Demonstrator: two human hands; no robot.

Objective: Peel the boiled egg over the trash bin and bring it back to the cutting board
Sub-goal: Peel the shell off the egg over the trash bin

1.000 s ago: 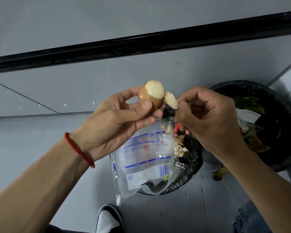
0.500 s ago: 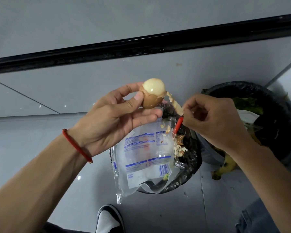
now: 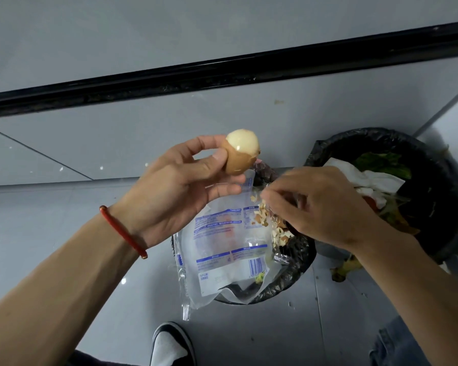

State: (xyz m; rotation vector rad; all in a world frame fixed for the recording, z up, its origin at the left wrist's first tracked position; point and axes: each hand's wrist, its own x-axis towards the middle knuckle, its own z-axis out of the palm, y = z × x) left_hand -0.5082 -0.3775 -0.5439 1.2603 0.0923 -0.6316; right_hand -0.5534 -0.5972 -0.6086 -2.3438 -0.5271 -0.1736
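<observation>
head view: half-peeled egg held above the bin

egg point(image 3: 240, 151), top bare and lower half shelled, sits pinched in the left hand point(image 3: 175, 191) over the trash bin point(image 3: 288, 262). right hand point(image 3: 320, 207) hovers lower, fingers loosely curled; whether it holds anything is unclear. shell bits point(image 3: 273, 225) lie on a plastic bag point(image 3: 222, 249).

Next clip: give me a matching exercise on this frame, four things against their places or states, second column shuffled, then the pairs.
Things:
1. egg
2. shell bits
3. plastic bag
4. bracelet

States:
A. draped over the near bin's rim
B. on the left wrist
C. half peeled, held by the left hand
D. scattered on the bag under the right hand

Pairs: 1-C, 2-D, 3-A, 4-B
</observation>
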